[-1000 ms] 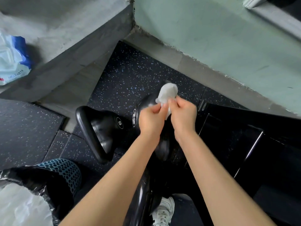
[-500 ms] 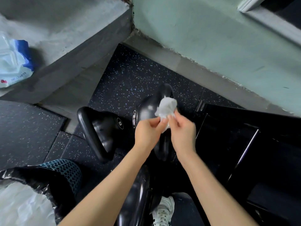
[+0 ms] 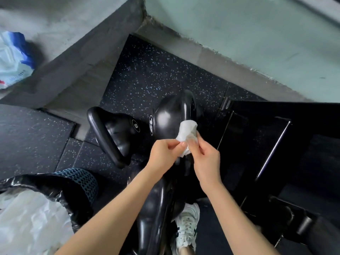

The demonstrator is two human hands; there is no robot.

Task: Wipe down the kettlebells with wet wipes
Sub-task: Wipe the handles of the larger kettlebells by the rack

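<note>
Both hands meet over the kettlebells with a bunched white wet wipe (image 3: 185,133) held between them. The left hand (image 3: 165,153) pinches the lower edge of the wipe: its thumb and first fingers (image 3: 181,145) are pressed together on the cloth, and the other fingers are curled into the palm. The right hand (image 3: 206,157) grips the same wad from the other side, its fingers (image 3: 193,142) bent and closed on it. The two sets of fingertips lie just beside each other. Most of the wipe bulges up and away from them.

The wipe sits in front of the handle of the kettlebell marked 12 (image 3: 165,118), a glossy black one standing on the speckled floor mat (image 3: 147,70). Whether the cloth touches that handle cannot be told. Just to its left, touching or nearly so, stands the kettlebell marked 6 (image 3: 119,129), its handle turned toward the lower left. A third kettlebell (image 3: 152,208) shows nearer the person, partly hidden under the left forearm.

A pack of wipes (image 3: 12,59) lies on the grey ledge (image 3: 55,24) at the far left, well apart from the hands. A bin bag (image 3: 36,199) holding crumpled white material fills the lower left corner. A white shoe (image 3: 186,223) shows between the forearms, and a black frame (image 3: 266,144) stands on the right.
</note>
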